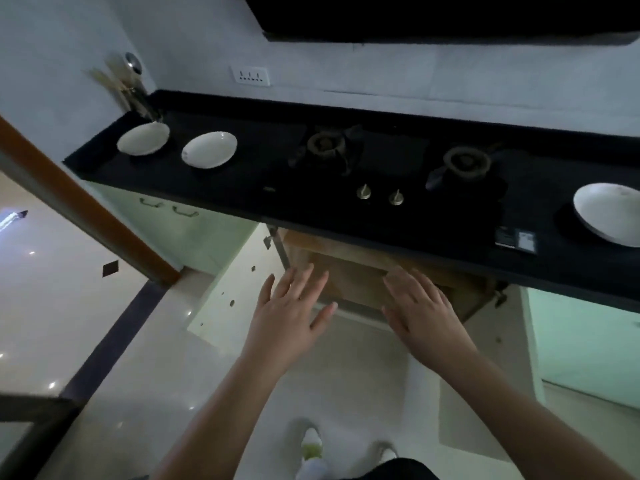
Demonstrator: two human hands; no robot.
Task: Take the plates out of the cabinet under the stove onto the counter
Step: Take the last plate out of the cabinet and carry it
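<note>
Three white plates stand on the black counter: one plate at the far left, a second plate beside it, and a third plate at the right edge of the view. Below the stove the cabinet is open, its wooden inside showing; no plate is visible in it. My left hand and my right hand hover in front of the opening, fingers straight and spread, holding nothing.
The left cabinet door and the right cabinet door swing out on either side of my arms. Two brass knobs sit at the stove front. A utensil holder stands in the left corner. My feet are on the pale floor.
</note>
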